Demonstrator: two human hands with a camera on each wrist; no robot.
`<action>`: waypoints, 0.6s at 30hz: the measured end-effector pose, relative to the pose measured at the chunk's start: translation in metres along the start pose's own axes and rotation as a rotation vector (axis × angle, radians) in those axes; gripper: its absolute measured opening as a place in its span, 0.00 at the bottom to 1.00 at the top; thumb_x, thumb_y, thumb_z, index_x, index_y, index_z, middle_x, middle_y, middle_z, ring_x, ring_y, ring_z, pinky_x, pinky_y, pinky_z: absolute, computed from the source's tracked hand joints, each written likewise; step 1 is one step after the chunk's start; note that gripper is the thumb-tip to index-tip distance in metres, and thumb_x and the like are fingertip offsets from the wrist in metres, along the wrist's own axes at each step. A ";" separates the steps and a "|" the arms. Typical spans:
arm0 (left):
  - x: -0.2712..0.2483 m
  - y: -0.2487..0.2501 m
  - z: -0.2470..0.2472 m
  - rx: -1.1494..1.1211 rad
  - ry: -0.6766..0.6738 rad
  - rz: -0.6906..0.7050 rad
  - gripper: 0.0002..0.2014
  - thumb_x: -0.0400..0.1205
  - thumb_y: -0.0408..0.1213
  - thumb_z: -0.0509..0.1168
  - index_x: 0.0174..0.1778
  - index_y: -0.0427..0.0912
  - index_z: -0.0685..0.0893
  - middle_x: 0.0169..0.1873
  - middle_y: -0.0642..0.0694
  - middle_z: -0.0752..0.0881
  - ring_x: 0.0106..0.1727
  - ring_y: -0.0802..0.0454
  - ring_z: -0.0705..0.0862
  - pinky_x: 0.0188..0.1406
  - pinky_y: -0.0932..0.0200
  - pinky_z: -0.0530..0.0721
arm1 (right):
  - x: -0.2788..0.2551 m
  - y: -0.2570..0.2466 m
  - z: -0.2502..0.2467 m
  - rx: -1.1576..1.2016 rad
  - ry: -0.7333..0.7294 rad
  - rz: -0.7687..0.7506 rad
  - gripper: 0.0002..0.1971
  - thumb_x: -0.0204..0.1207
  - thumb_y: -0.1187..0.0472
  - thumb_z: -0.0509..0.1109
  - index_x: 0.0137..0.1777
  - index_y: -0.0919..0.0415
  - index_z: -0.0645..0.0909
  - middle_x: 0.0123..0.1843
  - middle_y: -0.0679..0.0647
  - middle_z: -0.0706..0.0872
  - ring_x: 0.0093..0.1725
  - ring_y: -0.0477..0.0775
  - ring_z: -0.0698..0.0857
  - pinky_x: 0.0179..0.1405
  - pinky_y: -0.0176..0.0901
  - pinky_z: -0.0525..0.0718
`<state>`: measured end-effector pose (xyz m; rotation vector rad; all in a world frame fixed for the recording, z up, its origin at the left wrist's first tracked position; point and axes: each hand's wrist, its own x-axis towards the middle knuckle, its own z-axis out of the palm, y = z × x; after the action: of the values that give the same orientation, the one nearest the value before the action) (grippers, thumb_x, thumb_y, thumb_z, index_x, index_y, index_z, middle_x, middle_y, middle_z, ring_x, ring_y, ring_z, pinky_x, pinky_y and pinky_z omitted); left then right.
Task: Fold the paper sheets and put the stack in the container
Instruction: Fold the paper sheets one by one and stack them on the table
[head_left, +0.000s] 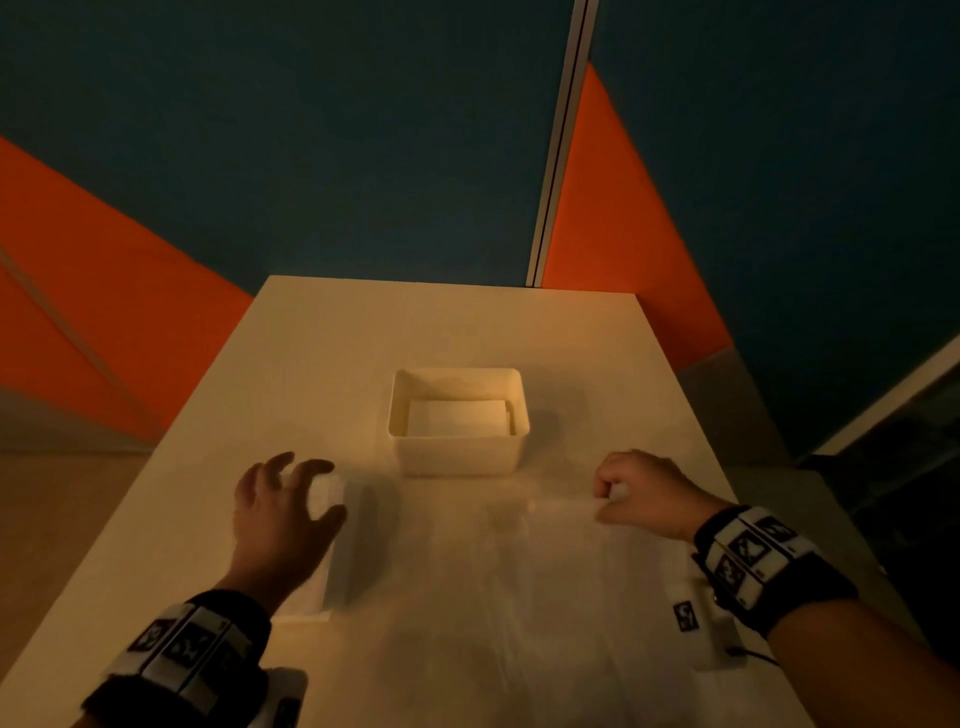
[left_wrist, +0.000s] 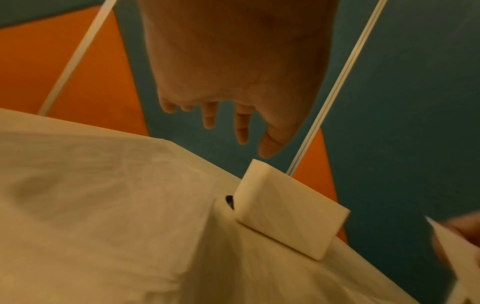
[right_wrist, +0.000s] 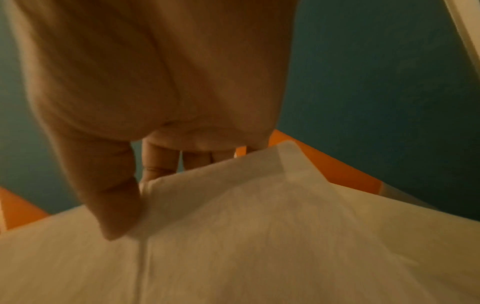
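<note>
A large white paper sheet (head_left: 493, 571) lies spread on the table in front of me. My right hand (head_left: 623, 493) pinches its far right corner between thumb and fingers, and the corner is lifted (right_wrist: 233, 181). My left hand (head_left: 291, 499) hovers over the sheet's far left corner with fingers spread; in the left wrist view the fingers (left_wrist: 241, 127) hang loose and hold nothing above the sheet (left_wrist: 103, 205). The white container (head_left: 457, 457) stands just beyond the sheet, between my hands, with folded paper (head_left: 457, 418) lying flat inside it.
The pale table (head_left: 363, 338) ends at teal and orange partition walls behind. A small white marked block (head_left: 685, 616) with a cable lies on the table under my right wrist. The container (left_wrist: 291, 211) sits close to my left fingertips.
</note>
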<state>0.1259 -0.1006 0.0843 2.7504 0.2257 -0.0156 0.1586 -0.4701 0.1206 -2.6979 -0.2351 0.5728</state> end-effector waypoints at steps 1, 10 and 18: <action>0.001 0.007 0.000 -0.012 -0.036 0.065 0.28 0.71 0.61 0.63 0.65 0.53 0.80 0.72 0.41 0.74 0.74 0.37 0.66 0.76 0.39 0.60 | -0.002 -0.008 -0.007 0.145 -0.005 -0.022 0.12 0.72 0.59 0.74 0.33 0.47 0.75 0.41 0.45 0.81 0.47 0.49 0.80 0.55 0.50 0.79; -0.014 0.081 0.009 -0.939 -0.864 -0.038 0.44 0.54 0.65 0.76 0.67 0.59 0.75 0.64 0.55 0.82 0.66 0.53 0.79 0.66 0.55 0.76 | -0.016 -0.069 -0.020 0.858 0.219 -0.171 0.04 0.81 0.69 0.64 0.46 0.60 0.76 0.39 0.58 0.87 0.37 0.53 0.85 0.35 0.41 0.81; -0.008 0.090 -0.006 -1.508 -0.679 -0.045 0.23 0.67 0.38 0.79 0.57 0.59 0.87 0.55 0.44 0.89 0.52 0.46 0.88 0.47 0.49 0.88 | -0.018 -0.067 0.002 1.309 0.187 -0.108 0.12 0.79 0.72 0.63 0.55 0.59 0.83 0.47 0.56 0.91 0.44 0.52 0.89 0.42 0.42 0.87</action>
<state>0.1326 -0.1824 0.1233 1.1369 0.0435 -0.5329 0.1358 -0.4127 0.1512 -1.4345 0.0570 0.2597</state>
